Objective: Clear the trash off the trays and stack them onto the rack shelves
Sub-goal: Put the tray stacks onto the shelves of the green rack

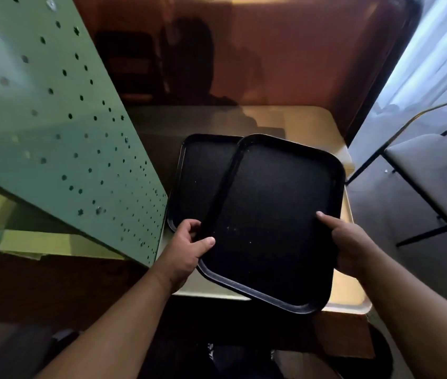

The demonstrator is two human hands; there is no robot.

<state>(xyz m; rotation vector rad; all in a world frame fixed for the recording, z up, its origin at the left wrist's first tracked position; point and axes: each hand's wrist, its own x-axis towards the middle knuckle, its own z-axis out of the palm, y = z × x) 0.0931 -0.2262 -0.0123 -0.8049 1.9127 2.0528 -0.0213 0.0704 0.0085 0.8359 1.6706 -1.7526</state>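
Between the two hands sits the upper tray [271, 222], black, rectangular with rounded corners and a low raised rim; its long axis runs from about 7 o'clock to 1 o'clock, so it lies crooked over the lower tray [203, 173], which is of the same kind and rests flat on the pale table [348, 291]. At 9 o'clock of the upper tray the left hand [189, 250] pinches the rim, thumb on top and fingers curled under; at 3 o'clock the right hand [350, 242] grasps the opposite rim, thumb pressed on the surface (its other fingers are hidden below). Both hands are equally near, one per long side. The tray surface looks matte and finely grained, with a few pale crumbs; no bigger trash is visible. The green perforated rack panel [61, 110], sheet metal by its look, stands at 9 to 10 o'clock of the trays, so I judge the tray must travel leftward; a grey cushioned chair [430, 170] is at 3 o'clock.
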